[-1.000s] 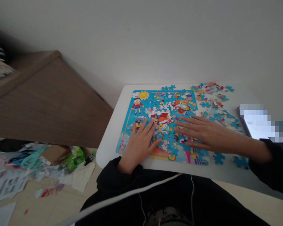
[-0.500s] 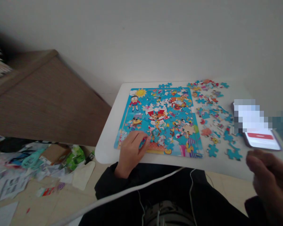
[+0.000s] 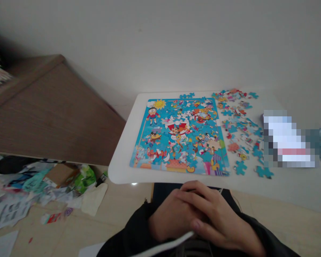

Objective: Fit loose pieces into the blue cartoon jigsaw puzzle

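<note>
My left hand [image 3: 169,216] and my right hand [image 3: 219,214] rest together in front of the table's near edge. The fingers of my right hand lie folded over the left one, whose own fingers are mostly hidden. Beyond them on the white table [image 3: 120,167] lies a cartoon jigsaw puzzle [image 3: 173,132] with a blue background, a sun and several figures. Neither hand touches it. Loose puzzle pieces [image 3: 240,166] are scattered along its right side, some overlapping.
A phone [image 3: 289,137], partly blurred out, lies right of the pieces. Left of the table stands a brown wooden cabinet [image 3: 56,114]. Bags, papers and a cardboard box [image 3: 61,175] litter the floor. A white cord [image 3: 166,246] runs below my hands.
My left hand has left the puzzle's lower left corner and moved down to the right. My right hand has come in from the right, and the two are now clasped.
</note>
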Available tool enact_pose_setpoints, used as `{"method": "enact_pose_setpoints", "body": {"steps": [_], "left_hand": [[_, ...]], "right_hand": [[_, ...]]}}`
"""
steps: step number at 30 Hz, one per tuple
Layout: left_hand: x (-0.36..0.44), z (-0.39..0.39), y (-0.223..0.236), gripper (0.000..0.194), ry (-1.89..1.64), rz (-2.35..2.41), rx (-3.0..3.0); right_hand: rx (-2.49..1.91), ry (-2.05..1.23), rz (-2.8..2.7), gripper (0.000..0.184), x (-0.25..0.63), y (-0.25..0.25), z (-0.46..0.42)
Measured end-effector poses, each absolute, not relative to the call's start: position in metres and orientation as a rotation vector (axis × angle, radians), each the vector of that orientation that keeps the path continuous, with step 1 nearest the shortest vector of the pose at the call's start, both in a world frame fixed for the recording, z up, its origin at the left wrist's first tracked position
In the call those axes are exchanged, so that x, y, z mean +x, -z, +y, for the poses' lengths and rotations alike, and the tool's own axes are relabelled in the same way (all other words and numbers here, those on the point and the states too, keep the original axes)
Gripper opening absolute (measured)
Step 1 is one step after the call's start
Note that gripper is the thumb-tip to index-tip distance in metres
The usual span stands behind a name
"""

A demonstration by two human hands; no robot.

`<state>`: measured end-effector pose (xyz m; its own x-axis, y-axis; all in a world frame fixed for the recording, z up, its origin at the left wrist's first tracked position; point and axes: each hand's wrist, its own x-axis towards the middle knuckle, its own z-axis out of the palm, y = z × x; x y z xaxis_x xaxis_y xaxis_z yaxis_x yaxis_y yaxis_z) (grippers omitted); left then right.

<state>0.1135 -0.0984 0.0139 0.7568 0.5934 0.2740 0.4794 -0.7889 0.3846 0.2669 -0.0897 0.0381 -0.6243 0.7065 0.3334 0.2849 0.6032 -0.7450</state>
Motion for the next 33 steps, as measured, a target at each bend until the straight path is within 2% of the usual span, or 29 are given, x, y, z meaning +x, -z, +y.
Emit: {"method": "enact_pose_setpoints", "body": {"steps": [2, 4, 6, 9, 16, 24, 33], "left_hand": [[0.110, -0.094, -0.016, 0.041, -0.536, 0.889, 2.734], [0.104, -0.089, -0.019, 0.038, -0.604, 0.989, 2.799], [0.096, -0.083, -0.022, 0.036, -0.694, 1.161, 2.809], [0.082, -0.077, -0.026, 0.037, -0.741, 1.347, 2.807], [0.043, -0.070, -0.028, 0.039, -0.730, 1.545, 2.811], [0.011, -0.050, -0.038, 0.035, -0.766, 1.742, 2.761], [0.009, -0.050, -0.031, 0.016, -0.936, 1.629, 2.599]], "right_hand": [[-0.842, -0.751, -2.252, 0.033, 0.273, -0.036, -0.076], [-0.997, -0.489, -2.263, 0.023, 0.281, -0.034, -0.057], [-1.154, -0.247, -2.302, 0.023, 0.285, -0.030, -0.037], [-1.247, -0.085, -2.354, 0.023, 0.285, -0.024, -0.017], [-1.337, -0.032, -2.401, 0.021, 0.278, -0.015, -0.012], [-1.233, 0.084, -2.410, 0.021, 0.287, -0.014, -0.008], [-1.193, -0.068, -2.283, 0.019, 0.313, -0.047, -0.021]]}}
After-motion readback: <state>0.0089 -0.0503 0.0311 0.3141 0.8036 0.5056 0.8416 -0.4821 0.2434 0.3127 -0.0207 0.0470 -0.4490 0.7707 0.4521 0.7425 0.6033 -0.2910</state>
